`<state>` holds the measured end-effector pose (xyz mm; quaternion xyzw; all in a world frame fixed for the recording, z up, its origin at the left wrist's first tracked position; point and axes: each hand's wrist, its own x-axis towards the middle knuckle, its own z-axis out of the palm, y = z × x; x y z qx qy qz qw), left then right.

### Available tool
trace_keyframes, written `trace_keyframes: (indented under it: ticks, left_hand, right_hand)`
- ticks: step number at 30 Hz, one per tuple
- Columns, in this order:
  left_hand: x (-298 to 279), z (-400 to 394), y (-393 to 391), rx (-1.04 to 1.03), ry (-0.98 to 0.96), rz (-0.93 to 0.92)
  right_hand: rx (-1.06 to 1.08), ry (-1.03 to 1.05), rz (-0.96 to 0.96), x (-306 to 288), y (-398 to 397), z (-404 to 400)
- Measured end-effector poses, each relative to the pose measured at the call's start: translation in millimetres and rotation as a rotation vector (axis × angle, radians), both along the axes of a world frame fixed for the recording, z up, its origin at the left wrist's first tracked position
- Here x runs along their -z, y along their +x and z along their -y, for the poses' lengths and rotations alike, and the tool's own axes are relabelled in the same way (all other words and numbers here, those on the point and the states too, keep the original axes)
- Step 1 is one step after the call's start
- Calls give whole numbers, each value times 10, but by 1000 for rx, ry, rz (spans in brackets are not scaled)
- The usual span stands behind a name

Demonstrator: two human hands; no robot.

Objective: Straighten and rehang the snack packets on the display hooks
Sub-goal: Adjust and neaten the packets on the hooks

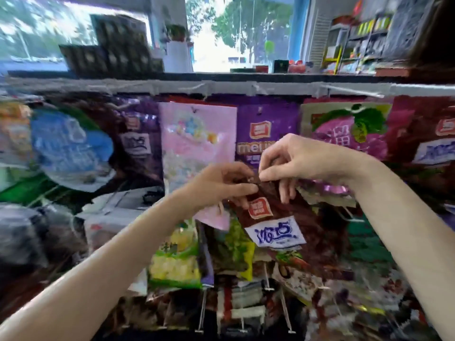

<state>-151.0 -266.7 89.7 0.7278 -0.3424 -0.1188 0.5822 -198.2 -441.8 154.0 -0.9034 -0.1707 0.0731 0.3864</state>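
Shop shelving fills my view, with a grey rail (270, 88) running across at the top and a window behind it showing green trees. Packets hang in a crowded row below that rail: a pink packet (197, 134), a purple packet (267, 124) reading "mei" before my fingers cut it off, and a green-and-magenta packet (344, 126) whose print is too blurred to read. Both my hands meet in front of the purple one, close together and touching the same brown packet (278, 217). My left hand (221, 185) has its fingers curled, thumb and forefinger pinching the packet's top edge from the left. My right hand (295, 161) comes in from above, thumb and forefinger pinching that same top edge just beside the left, with the other fingers curled down over the packet's front. The brown packet hangs tilted from this grip, its bottom swinging to the right, over the lower row of goods. It carries a small red logo badge (260, 208), whose writing I cannot make out, and a white label (275, 233) with blue Chinese characters. Lower down sit a yellow-green packet (174, 264) and bare metal hooks (285, 313) sticking out toward me.
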Motion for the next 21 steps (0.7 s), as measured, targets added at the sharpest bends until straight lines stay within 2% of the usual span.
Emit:
trace_keyframes:
  ticks: [7, 12, 14, 17, 19, 21]
  left_hand:
    - [-312, -2104, 463, -188, 6, 215]
    - [-392, -2828, 672, -247, 18, 295]
    - [-409, -3046, 751, -300, 0, 315]
    - [-454, -3308, 843, -384, -28, 320]
    - [-528, -3436, 894, -401, 0, 347]
    - [-617, -3531, 944, -387, 32, 364]
  right_hand:
    - [-98, -55, 143, -128, 730, -2074]
    - [-89, 17, 111, -192, 962, -2756]
    - [17, 76, 205, -214, 1085, -2967]
    - [292, 107, 527, -265, 1350, -3157]
    - [341, 43, 516, -270, 1522, -3284]
    - [358, 29, 404, -202, 1690, -3406]
